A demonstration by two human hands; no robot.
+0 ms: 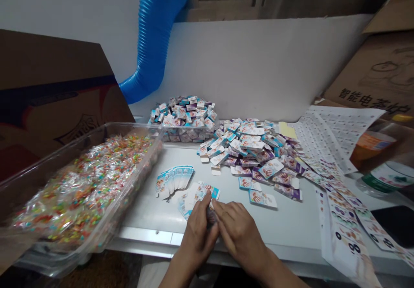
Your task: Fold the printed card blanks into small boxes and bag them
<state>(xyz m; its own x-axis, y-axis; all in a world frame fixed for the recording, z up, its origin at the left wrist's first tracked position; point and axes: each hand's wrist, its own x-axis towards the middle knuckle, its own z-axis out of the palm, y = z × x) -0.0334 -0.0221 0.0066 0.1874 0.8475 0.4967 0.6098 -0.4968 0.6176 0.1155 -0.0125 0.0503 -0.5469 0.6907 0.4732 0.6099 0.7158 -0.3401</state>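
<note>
Even, soft overhead light, faint shadows; edges stretch and blur, centre stays fairly sharp.

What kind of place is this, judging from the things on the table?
Probably a small packing workshop. A clear tray holds heaps of small colourful packets, little printed cartons lie piled on the white table, and the left hand holds one carton; big cardboard boxes stand around.

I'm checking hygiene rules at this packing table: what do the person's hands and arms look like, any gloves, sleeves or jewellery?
The left hand and the right hand are bare: no gloves, rings or markings visible. The forearms are bare too, down to the picture's lower edge, with no sleeve, watch or bracelet in view.
</note>
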